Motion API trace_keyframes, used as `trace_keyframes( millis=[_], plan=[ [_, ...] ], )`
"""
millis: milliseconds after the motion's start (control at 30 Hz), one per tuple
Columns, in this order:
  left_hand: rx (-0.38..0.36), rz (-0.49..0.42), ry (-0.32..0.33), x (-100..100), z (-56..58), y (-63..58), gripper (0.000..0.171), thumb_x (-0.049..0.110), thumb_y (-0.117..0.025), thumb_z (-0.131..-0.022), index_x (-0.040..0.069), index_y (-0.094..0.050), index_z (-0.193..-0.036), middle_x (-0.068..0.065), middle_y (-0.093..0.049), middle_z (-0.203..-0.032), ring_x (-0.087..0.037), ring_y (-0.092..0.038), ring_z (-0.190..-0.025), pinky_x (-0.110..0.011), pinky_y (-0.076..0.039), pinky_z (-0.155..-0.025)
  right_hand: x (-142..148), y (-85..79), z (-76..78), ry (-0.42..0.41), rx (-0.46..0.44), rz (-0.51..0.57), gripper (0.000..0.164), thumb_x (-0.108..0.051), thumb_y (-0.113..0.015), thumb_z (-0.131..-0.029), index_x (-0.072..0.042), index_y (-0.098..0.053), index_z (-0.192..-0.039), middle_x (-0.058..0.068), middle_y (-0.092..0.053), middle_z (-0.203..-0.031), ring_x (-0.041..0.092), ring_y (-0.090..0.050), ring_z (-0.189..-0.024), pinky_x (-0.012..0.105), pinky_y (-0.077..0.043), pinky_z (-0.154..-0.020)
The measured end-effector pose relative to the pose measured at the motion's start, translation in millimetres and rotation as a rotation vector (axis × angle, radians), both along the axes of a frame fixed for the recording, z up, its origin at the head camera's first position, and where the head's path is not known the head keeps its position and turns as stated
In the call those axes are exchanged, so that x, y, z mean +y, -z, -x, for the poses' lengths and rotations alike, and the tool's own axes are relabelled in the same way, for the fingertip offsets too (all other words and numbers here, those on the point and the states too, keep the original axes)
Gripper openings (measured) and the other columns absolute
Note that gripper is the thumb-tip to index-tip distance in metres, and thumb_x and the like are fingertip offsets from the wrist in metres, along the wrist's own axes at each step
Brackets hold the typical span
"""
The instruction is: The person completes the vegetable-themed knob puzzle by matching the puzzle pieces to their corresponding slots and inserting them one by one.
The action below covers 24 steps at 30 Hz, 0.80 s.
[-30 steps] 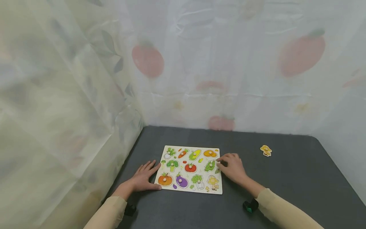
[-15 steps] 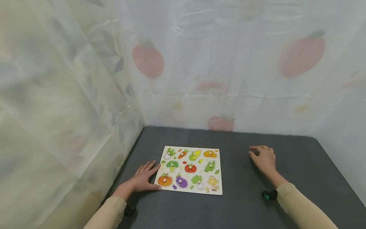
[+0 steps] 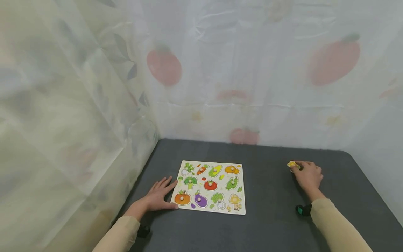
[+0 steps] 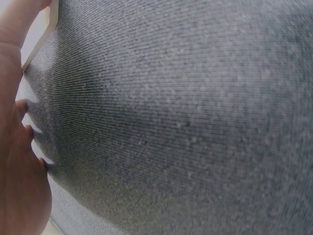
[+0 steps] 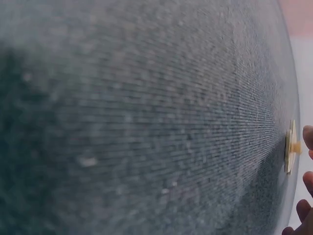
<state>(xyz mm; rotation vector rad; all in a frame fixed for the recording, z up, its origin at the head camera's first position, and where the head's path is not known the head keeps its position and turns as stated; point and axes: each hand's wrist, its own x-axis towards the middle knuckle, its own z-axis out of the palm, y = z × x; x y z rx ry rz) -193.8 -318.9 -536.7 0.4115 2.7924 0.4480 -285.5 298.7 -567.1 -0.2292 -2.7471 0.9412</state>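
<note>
In the head view my left hand (image 3: 158, 196) lies with fingers spread at the left side of a wooden vegetable puzzle board (image 3: 204, 210). Its thumb rests on the near left corner and a fingertip touches the left edge. The left wrist view shows only part of that hand (image 4: 22, 161) and a board edge (image 4: 41, 44). Far to the right, my right hand (image 3: 308, 175) reaches to a yellow mushroom puzzle piece (image 3: 292, 164). In the right wrist view the piece (image 5: 288, 156) lies low at the table, its knob (image 5: 296, 147) just short of the fingertips (image 5: 308, 137).
The board bears several knobbed vegetable pieces, among them a tomato (image 3: 210, 185) and an eggplant (image 3: 200, 200). A mushroom picture (image 3: 235, 199) shows at its near right corner. Patterned sheets (image 3: 201, 70) hang behind and left of the dark table (image 3: 267, 199).
My right hand has left the board's right edge and moved right across the table to the mushroom piece. My left hand has stayed at the board.
</note>
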Motion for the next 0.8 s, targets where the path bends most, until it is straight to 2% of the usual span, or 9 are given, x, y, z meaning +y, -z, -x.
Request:
trace_keyframes(
  millis=[400,800],
  plan=[
    [0.009,-0.005,-0.001,0.2,0.1,1.1,0.114,0.074,-0.075,-0.077,0.019,-0.028,-0.164,-0.016,-0.018,-0.169,-0.044,-0.009,-0.154,-0.066,-0.007,-0.12,4.4,1.0,5.3,0.056,-0.098,0.025,0.047,-0.032,-0.057,-0.103,0.004,-0.061,-0.133,0.038,-0.04,-0.14,0.063,-0.028,-0.128,0.075,-0.024,-0.098],
    [-0.003,0.011,-0.006,-0.3,0.7,2.8,0.114,0.075,-0.075,-0.076,0.02,-0.027,-0.164,-0.014,-0.017,-0.169,-0.042,-0.008,-0.155,-0.065,-0.007,-0.121,2.8,-0.7,7.3,0.078,-0.134,0.026,0.046,-0.032,-0.055,-0.104,0.004,-0.061,-0.132,0.038,-0.04,-0.137,0.064,-0.027,-0.127,0.075,-0.023,-0.097]
  ],
)
